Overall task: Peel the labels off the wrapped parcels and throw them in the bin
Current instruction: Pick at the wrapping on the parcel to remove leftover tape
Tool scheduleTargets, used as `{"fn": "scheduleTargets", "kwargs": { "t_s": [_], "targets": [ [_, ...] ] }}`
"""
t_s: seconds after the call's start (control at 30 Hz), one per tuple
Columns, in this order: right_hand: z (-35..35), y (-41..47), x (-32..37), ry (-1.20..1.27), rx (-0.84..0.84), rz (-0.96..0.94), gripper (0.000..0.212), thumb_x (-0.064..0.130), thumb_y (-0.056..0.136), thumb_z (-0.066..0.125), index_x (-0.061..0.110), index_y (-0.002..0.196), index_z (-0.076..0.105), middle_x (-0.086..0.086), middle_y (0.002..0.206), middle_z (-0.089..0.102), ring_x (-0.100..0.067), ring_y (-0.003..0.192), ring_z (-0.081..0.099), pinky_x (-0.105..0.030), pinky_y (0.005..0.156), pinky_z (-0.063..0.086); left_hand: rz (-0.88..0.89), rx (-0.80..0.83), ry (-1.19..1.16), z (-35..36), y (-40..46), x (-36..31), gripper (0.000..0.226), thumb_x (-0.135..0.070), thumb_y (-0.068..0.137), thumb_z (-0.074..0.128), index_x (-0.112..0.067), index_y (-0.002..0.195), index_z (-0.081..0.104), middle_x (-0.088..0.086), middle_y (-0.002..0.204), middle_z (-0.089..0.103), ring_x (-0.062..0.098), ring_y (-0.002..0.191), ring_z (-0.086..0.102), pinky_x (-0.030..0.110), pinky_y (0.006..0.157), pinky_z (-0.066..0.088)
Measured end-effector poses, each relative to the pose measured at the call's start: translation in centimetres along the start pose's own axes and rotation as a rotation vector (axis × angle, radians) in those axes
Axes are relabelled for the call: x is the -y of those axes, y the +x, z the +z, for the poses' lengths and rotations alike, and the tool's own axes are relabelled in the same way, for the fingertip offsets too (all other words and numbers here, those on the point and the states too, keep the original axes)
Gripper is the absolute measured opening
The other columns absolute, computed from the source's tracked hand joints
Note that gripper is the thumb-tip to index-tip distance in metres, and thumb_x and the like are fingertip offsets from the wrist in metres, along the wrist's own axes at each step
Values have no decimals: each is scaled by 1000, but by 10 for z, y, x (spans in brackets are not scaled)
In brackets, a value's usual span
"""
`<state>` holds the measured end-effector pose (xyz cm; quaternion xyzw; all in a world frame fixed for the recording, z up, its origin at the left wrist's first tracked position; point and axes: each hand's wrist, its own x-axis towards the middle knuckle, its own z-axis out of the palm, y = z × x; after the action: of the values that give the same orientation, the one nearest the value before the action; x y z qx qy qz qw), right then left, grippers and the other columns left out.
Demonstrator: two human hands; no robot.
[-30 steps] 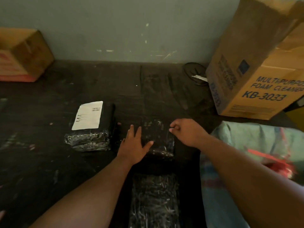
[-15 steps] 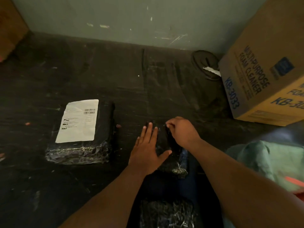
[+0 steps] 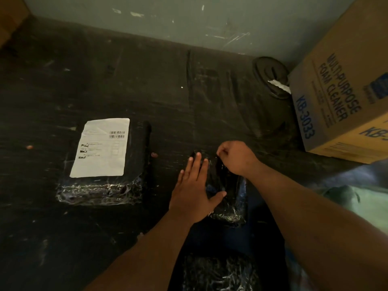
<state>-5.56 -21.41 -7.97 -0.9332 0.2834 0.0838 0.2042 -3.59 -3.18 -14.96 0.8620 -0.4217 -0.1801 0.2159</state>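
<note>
My left hand (image 3: 194, 193) lies flat on the small black wrapped parcel (image 3: 225, 198) in front of me, fingers straight and together, thumb spread out to the right across the wrap, pressing it down on the dark table (image 3: 105, 238). My right hand (image 3: 236, 157) sits at the parcel's far end, fingers curled in, thumb and forefinger pinching at something on the top edge of the wrap; it is too dark there for me to tell whether it is a label corner or just the film. This parcel rests near the table's front edge, touching both my hands. To my left, well apart from it, a larger wrapped parcel (image 3: 134, 156) lies flat with its white label (image 3: 100, 148) still stuck on top, barcode at the upper right of the sheet. Below my wrists, at the bottom of the view, a third shiny black wrapped bundle (image 3: 218, 274) sits lower than the tabletop. On the right, a cardboard box (image 3: 340, 97) printed with "MULTIPURPOSE FOAM CLEANER KB-3033" stands against the green wall (image 3: 189, 17), and a dark round object (image 3: 270, 76) with a scrap of white paper (image 3: 279, 86) on it lies just beside the box. A greenish cloth (image 3: 361, 202) lies at my right.
</note>
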Motion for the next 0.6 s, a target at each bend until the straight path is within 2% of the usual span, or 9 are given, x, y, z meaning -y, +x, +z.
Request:
{"fn": "scheduleTargets", "kwargs": {
  "t_s": [0.17, 0.3, 0.47, 0.6],
  "targets": [
    [-1, 1, -3, 96, 43, 34, 18, 17, 95, 53, 24, 85, 66, 2, 87, 67, -13, 85, 62, -20, 73, 40, 1, -2, -15, -1, 0, 0, 105, -81, 89, 39, -26, 162, -13, -11, 160, -39, 11, 151, -28, 39, 124, -6],
    [-1, -2, -2, 53, 52, 7, 15, 22, 95, 55, 21, 91, 70, 5, 87, 67, -10, 83, 62, -21, 74, 44, 3, -12, -18, 0, -1, -1, 106, -80, 88, 41, -25, 162, -11, -11, 159, -39, 10, 151, -28, 39, 125, -5],
    [0, -3, 2, -138, 67, -94, 14, 26, 91, 58, 17, 92, 69, -2, 86, 71, -18, 79, 66, -26, 70, 48, 1, 2, -17, -1, -1, -2, 105, -80, 89, 40, -25, 162, -13, -10, 158, -40, 12, 151, -28, 37, 123, -9],
    [2, 1, 2, -147, 55, -83, 16, 25, 92, 58, 15, 90, 71, -4, 84, 71, -20, 79, 67, -28, 72, 51, -6, 9, -8, -2, -1, -2, 105, -80, 90, 38, -24, 162, -14, -9, 160, -39, 12, 151, -29, 37, 122, -11]
  ]
}}
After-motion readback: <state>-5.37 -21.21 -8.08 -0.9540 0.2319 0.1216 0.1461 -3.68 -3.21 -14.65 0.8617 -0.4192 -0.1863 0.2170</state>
